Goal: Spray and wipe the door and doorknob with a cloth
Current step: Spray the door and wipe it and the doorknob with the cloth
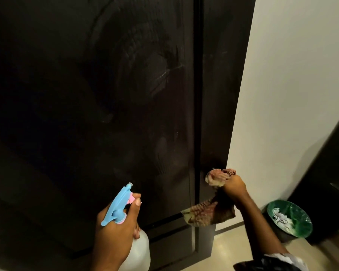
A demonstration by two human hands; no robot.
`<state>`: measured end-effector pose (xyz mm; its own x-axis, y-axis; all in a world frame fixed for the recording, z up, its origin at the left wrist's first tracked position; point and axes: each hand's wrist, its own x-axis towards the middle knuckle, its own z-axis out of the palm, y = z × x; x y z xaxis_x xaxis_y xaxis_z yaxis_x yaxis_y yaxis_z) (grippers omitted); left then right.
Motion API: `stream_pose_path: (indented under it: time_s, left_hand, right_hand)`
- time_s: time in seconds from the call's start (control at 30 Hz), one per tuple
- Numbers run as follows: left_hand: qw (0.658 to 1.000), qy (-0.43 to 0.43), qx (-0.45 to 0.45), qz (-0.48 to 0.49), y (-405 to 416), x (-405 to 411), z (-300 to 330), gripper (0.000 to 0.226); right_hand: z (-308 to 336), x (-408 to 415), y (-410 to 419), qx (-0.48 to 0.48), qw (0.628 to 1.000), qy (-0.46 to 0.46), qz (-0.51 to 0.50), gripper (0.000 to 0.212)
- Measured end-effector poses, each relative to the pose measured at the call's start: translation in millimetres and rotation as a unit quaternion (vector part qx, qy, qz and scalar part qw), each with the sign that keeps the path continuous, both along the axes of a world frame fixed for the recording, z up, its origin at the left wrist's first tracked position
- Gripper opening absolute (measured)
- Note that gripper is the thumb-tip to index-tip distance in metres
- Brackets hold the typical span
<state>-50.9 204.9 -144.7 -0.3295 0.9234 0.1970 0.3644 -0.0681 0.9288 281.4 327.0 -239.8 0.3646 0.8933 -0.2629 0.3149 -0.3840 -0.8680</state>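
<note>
A dark door [106, 94] fills most of the view, with pale wipe streaks on its upper middle. My left hand [115, 227] grips a spray bottle [139, 249] with a clear body and a blue and pink trigger head [118, 204], its nozzle aimed at the door. My right hand [234, 188] holds a patterned reddish-brown cloth [209, 212] bunched against the door frame's edge, low on the right. The doorknob is hidden; a small grey bit shows at the cloth's left.
A pale wall [292, 94] runs right of the door. A green-lined waste bin [290, 218] with crumpled paper stands on the light floor [233, 249] at the lower right. Dark furniture [325, 182] rises behind the bin.
</note>
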Motion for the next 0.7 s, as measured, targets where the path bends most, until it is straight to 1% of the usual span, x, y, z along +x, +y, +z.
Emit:
stream_pose_path:
  time_s: [0.03,0.07,0.1,0.13,0.17,0.2,0.23,0.27,0.3,0.33,0.4,0.43,0.47,0.5,0.53,0.57,0.6,0.63,0.67,0.7]
  left_hand:
    - [1.0,-0.004,-0.005,0.003,-0.6,0.2,-1.1,0.057]
    - [1.0,-0.015,-0.013,0.005,-0.5,0.7,-1.0,0.065]
    - [0.999,-0.031,-0.02,0.004,-0.2,0.9,-1.8,0.074]
    - [0.999,-0.041,-0.024,0.003,1.5,0.4,-3.6,0.077]
    - [0.999,-0.039,-0.026,0.006,2.2,0.6,-4.6,0.073]
    - [0.999,-0.032,-0.026,0.011,2.5,0.4,-5.7,0.065]
    - [0.999,-0.032,-0.025,0.013,1.9,0.5,-5.9,0.058]
    - [0.999,-0.034,-0.024,0.012,1.8,0.5,-6.4,0.054]
    - [0.999,-0.033,-0.025,0.01,1.0,0.6,-7.5,0.053]
    - [0.999,-0.028,-0.027,0.01,1.7,0.2,-7.8,0.054]
    - [0.999,-0.02,-0.03,0.009,0.8,1.1,-5.3,0.054]
    - [0.999,-0.016,-0.03,0.008,1.0,1.1,-4.7,0.053]
    - [0.999,-0.014,-0.028,0.008,0.8,1.7,-3.4,0.051]
    - [1.0,-0.01,-0.025,0.007,0.8,2.3,-3.1,0.05]
    - [1.0,-0.006,-0.02,0.006,0.9,2.5,-3.5,0.05]
    - [1.0,-0.002,-0.015,0.005,0.0,2.5,-3.3,0.051]
    - [1.0,0.002,-0.011,0.003,-0.8,2.3,-3.6,0.052]
    - [1.0,0.006,-0.007,0.0,-1.3,2.5,-3.1,0.054]
    - [1.0,0.01,-0.003,-0.002,-1.8,2.1,-2.1,0.055]
    - [1.0,0.013,0.0,-0.003,-1.7,1.5,-1.0,0.055]
  right_hand:
    - [-6.2,5.5,-2.6,0.002,0.991,0.135,-0.003,0.063]
    - [-9.9,6.3,-4.3,-0.01,0.963,0.269,-0.007,0.061]
    - [-11.1,2.5,-6.1,-0.026,0.92,0.392,-0.02,0.055]
    - [-15.8,-3.1,-5.0,-0.031,0.862,0.504,-0.046,0.048]
    - [-19.8,-9.2,-4.5,-0.032,0.814,0.575,-0.072,0.041]
    - [-25.9,-13.3,-1.8,-0.033,0.789,0.606,-0.093,0.037]
    - [-28.5,-17.0,-0.5,-0.033,0.777,0.621,-0.104,0.035]
    - [-27.5,-19.5,-0.7,-0.029,0.775,0.622,-0.109,0.035]
    - [-27.7,-20.1,0.4,-0.025,0.778,0.615,-0.121,0.036]
    - [-26.4,-21.2,0.0,-0.02,0.796,0.589,-0.138,0.038]
    - [-28.6,-22.3,0.0,0.0,0.856,0.49,-0.167,0.039]
    - [-30.9,-22.8,-1.2,0.025,0.889,0.419,-0.184,0.038]
    - [-32.1,-25.4,-2.7,0.048,0.926,0.318,-0.198,0.039]
    - [-35.2,-28.9,-4.1,0.072,0.955,0.202,-0.207,0.038]
    - [-35.9,-33.3,-6.6,0.111,0.968,0.101,-0.2,0.033]
    - [-36.1,-39.5,-9.6,0.159,0.967,0.056,-0.192,0.026]
    - [-32.6,-47.5,-11.9,0.2,0.962,0.042,-0.184,0.024]
    - [-32.9,-53.9,-12.4,0.224,0.957,0.032,-0.181,0.029]
    - [-32.0,-60.0,-12.7,0.215,0.959,0.01,-0.184,0.032]
    - [-33.0,-64.8,-13.2,0.183,0.966,-0.02,-0.184,0.036]
